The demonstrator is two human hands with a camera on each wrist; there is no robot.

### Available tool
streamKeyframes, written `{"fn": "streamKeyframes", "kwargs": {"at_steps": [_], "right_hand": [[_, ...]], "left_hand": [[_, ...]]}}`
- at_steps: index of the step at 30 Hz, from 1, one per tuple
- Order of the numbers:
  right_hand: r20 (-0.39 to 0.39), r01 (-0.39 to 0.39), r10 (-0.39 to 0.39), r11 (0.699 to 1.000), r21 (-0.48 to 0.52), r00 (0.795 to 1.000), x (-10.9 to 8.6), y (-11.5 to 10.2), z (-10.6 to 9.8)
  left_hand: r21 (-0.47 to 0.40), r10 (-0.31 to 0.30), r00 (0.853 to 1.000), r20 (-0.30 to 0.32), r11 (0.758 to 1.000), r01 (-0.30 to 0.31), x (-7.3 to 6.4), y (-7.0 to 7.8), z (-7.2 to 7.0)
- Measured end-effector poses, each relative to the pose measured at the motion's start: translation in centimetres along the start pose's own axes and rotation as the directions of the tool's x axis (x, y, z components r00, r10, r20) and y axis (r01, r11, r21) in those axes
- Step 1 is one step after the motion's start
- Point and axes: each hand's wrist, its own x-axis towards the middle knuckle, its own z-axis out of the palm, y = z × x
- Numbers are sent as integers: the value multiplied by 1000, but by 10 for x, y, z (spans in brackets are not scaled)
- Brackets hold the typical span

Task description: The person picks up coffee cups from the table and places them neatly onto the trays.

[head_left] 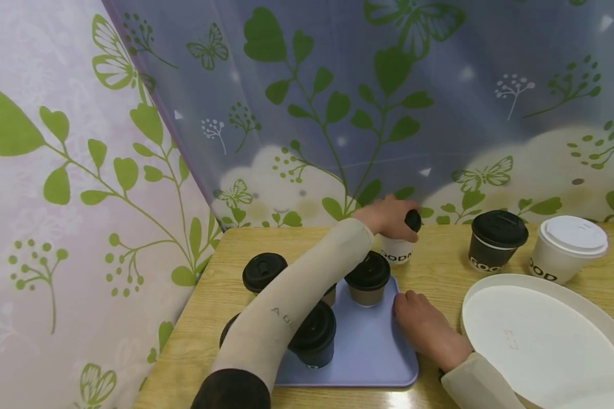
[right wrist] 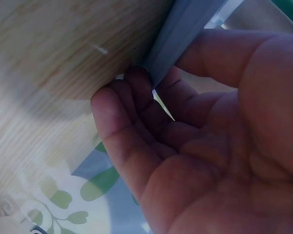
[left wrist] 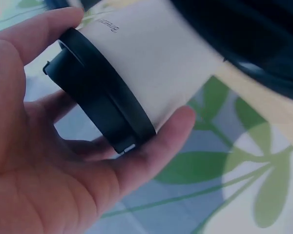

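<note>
My left hand (head_left: 388, 219) reaches across the tray and grips a white paper cup (head_left: 396, 253) by its black lid (head_left: 413, 220), just past the tray's far right corner. In the left wrist view, thumb and fingers are spread around the lid (left wrist: 100, 92) of that cup (left wrist: 146, 63). Whether its base touches the table is unclear. My right hand (head_left: 426, 325) holds the right edge of the lilac tray (head_left: 370, 355); in the right wrist view the tray rim (right wrist: 178, 44) lies between thumb and curled fingers. Black-lidded cups, including a brown one (head_left: 366, 287) and a dark one (head_left: 314, 338), stand on the tray, some partly behind my left sleeve.
Right of the tray lies a large round white lid or shallow tray (head_left: 542, 341). Behind it stand a black-lidded cup (head_left: 496, 241) and a larger white-lidded cup (head_left: 565, 250). A patterned curtain (head_left: 307, 113) hangs along the wooden table's (head_left: 194, 341) back edge.
</note>
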Motion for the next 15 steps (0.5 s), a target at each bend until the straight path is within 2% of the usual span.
{"fn": "streamKeyframes", "kwargs": {"at_steps": [6, 12, 15], "right_hand": [[-21, 3, -3, 1000, -17, 1000, 0, -1, 0], [3, -13, 13, 999, -30, 1000, 1, -1, -1], [-24, 11, -12, 999, -35, 1000, 0, -1, 0]], "left_hand": [[-16, 27, 992, -125, 999, -30, -22, 9, -20], [-30, 53, 980, -190, 998, -60, -55, 21, -28], [-32, 54, 976, -209, 998, -62, -74, 25, -29]]}}
